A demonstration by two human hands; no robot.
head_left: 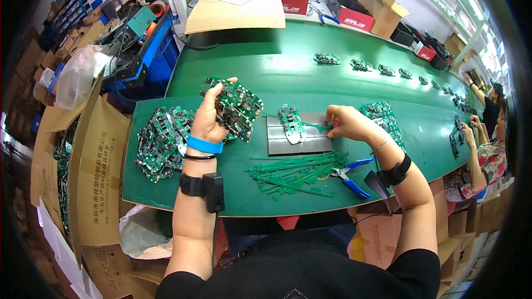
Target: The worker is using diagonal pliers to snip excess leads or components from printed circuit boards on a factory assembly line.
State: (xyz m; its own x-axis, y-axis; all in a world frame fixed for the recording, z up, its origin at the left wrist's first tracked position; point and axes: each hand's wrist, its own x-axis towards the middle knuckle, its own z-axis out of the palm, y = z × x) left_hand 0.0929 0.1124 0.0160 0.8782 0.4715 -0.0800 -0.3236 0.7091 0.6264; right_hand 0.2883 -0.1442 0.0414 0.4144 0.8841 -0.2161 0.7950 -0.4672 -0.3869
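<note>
My left hand (208, 119) grips a couple of green circuit boards (239, 102), raised above the bench and tilted. Between my hands, another circuit board (290, 123) lies on a dark grey block (302, 146) with grooves. A thin green strip (315, 126) runs from beside this board to the fingertips of my right hand (353, 123), whose thumb and fingers close on its end. A heap of circuit boards (160, 144) sits left of my left wrist. Beyond my right hand lie more boards in panels (382, 117).
Loose green strips (299, 174) are piled near the bench's front edge, beside blue-handled cutters (352, 180). A row of boards (362, 65) lies along the far green belt. An open carton (91, 177) stands at left; people (481, 149) work at far right.
</note>
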